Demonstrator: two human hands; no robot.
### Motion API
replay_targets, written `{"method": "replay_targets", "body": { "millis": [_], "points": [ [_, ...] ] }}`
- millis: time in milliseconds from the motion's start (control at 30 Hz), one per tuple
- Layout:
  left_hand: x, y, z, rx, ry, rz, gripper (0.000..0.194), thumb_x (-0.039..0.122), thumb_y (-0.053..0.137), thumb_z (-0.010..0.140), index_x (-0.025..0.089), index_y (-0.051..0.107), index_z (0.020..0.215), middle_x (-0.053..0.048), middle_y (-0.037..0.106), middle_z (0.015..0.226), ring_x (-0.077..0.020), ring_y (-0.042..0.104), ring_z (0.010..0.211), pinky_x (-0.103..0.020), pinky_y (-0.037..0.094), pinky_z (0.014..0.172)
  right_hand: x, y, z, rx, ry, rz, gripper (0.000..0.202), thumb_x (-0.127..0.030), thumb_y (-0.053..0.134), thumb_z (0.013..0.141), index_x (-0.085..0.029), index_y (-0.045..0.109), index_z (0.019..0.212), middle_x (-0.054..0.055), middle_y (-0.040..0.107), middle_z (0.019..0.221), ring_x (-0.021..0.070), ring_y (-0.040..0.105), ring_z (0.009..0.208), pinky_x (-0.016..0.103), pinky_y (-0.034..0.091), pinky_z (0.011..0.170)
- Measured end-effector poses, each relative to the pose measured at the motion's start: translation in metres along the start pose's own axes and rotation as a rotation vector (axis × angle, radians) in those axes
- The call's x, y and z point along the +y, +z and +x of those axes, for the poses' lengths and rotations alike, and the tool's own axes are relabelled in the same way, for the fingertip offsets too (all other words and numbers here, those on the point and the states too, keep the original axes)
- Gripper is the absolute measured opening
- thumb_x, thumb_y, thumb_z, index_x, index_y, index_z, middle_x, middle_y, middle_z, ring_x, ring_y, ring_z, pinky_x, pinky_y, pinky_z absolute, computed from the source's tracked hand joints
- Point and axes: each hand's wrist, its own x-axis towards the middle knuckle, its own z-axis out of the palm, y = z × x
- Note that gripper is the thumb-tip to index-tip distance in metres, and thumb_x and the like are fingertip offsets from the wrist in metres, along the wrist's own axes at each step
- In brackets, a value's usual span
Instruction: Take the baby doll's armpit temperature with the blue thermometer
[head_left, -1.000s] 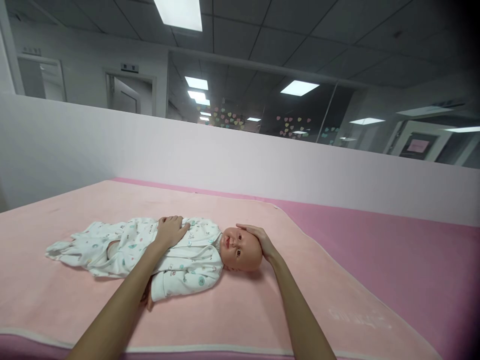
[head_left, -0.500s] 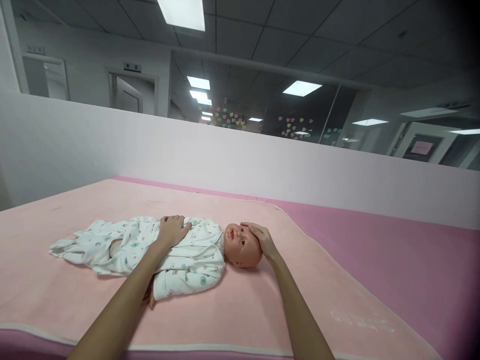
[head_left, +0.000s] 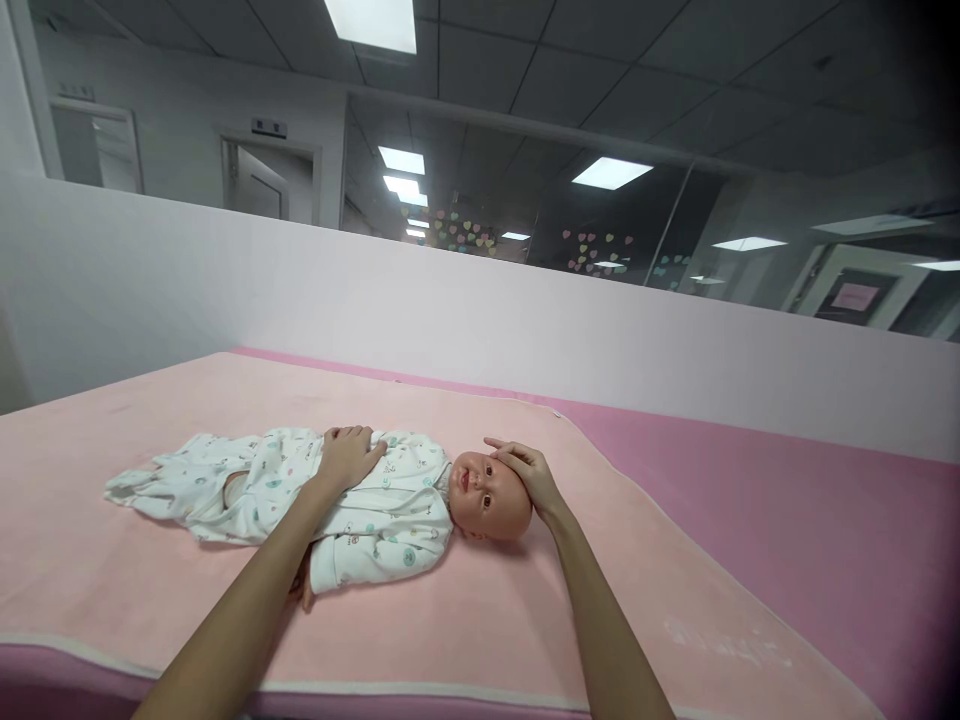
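A baby doll (head_left: 491, 498) lies on its back across a peach-coloured pad (head_left: 450, 640), its head to the right. It wears a white patterned outfit (head_left: 382, 555) with small coloured prints. My left hand (head_left: 351, 458) rests flat on the doll's belly, fingers laid over the cloth. At the far side and top of the doll's head, my right hand (head_left: 531, 474) touches it with fingers stretched out along the scalp. One doll hand shows beside my left forearm; its other arm is hidden.
A pink mat (head_left: 825, 500) lies under the pad and shows to the right. Behind it runs a low white wall (head_left: 420, 310), with glass panels bearing heart stickers above. An open door (head_left: 259, 187) stands beyond at the left.
The doll's head has turned slightly toward me, and my right hand has shifted with it, one finger now lifting away. My left hand stays on the belly. The view has moved slightly.
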Motion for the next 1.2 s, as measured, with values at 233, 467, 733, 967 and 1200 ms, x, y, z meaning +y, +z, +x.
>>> {"method": "replay_targets", "body": {
  "millis": [233, 467, 733, 967, 1200],
  "points": [
    [0.000, 0.001, 0.000, -0.006, -0.007, 0.023, 0.035, 0.043, 0.030, 0.082, 0.017, 0.052, 0.074, -0.009, 0.062, 0.089, -0.0242, 0.052, 0.093, -0.042, 0.025, 0.088, 0.003, -0.001, 0.002, -0.001, -0.048, -0.049, 0.032, -0.025, 0.051, 0.070, -0.026, 0.063, 0.101, -0.001, 0.045, 0.130, 0.0191, 0.034, 0.125, 0.035, 0.026, 0.104],
    [-0.002, 0.004, 0.001, -0.002, 0.005, 0.018, 0.035, 0.044, 0.029, 0.082, 0.017, 0.051, 0.075, -0.008, 0.062, 0.089, -0.0246, 0.052, 0.093, -0.043, 0.025, 0.088, 0.006, -0.002, 0.002, -0.021, -0.038, -0.019, 0.042, -0.022, 0.047, 0.070, -0.027, 0.058, 0.110, -0.003, 0.044, 0.130, 0.0175, 0.034, 0.124, 0.035, 0.027, 0.104],
    [-0.001, 0.002, 0.000, 0.005, 0.007, 0.022, 0.035, 0.043, 0.030, 0.082, 0.017, 0.051, 0.072, -0.009, 0.062, 0.087, -0.0241, 0.052, 0.091, -0.042, 0.026, 0.087, -0.009, 0.001, -0.004, -0.124, 0.093, -0.061, 0.035, -0.027, 0.043, 0.069, -0.018, 0.069, 0.092, 0.002, 0.063, 0.107, 0.0227, 0.051, 0.109, 0.037, 0.035, 0.098],
    [0.002, -0.002, -0.001, 0.016, 0.002, 0.038, 0.034, 0.041, 0.029, 0.083, 0.017, 0.052, 0.075, -0.010, 0.062, 0.089, -0.0239, 0.052, 0.092, -0.042, 0.026, 0.088, -0.010, 0.000, -0.003, -0.121, 0.099, -0.047, 0.035, -0.030, 0.046, 0.071, -0.019, 0.067, 0.096, 0.002, 0.062, 0.108, 0.0231, 0.051, 0.109, 0.038, 0.035, 0.098],
    [0.001, -0.002, -0.001, 0.014, 0.003, 0.043, 0.035, 0.041, 0.029, 0.083, 0.017, 0.054, 0.076, -0.009, 0.062, 0.091, -0.0233, 0.052, 0.092, -0.041, 0.026, 0.088, -0.002, -0.003, 0.000, -0.109, 0.129, -0.056, 0.034, -0.033, 0.046, 0.071, -0.019, 0.068, 0.094, 0.002, 0.062, 0.109, 0.0236, 0.050, 0.110, 0.035, 0.036, 0.097]
  ]
}}
